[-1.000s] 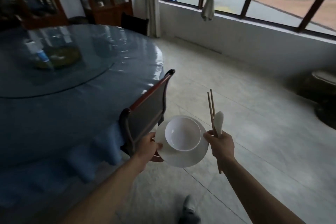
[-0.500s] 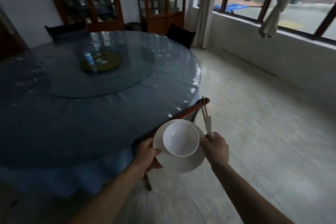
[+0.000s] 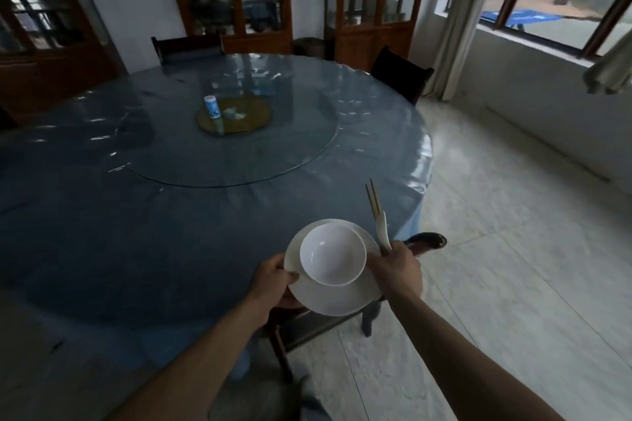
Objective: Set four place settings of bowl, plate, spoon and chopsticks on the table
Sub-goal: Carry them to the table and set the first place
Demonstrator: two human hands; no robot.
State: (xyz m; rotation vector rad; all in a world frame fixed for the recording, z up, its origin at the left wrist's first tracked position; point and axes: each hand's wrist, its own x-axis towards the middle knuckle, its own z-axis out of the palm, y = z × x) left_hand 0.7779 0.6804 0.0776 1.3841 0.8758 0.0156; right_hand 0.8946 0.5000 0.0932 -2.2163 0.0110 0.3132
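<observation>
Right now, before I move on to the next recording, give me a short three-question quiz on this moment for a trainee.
1. True or false: the bowl sits on the plate.
2. Which hand grips the chopsticks and spoon? A) left hand B) right hand C) neither
3. Fill in: on the glass turntable, the small blue and white container stands at the edge of a round ____.

Key: 1. True. 2. B; the left hand holds the plate's rim. 3. mat.
</observation>
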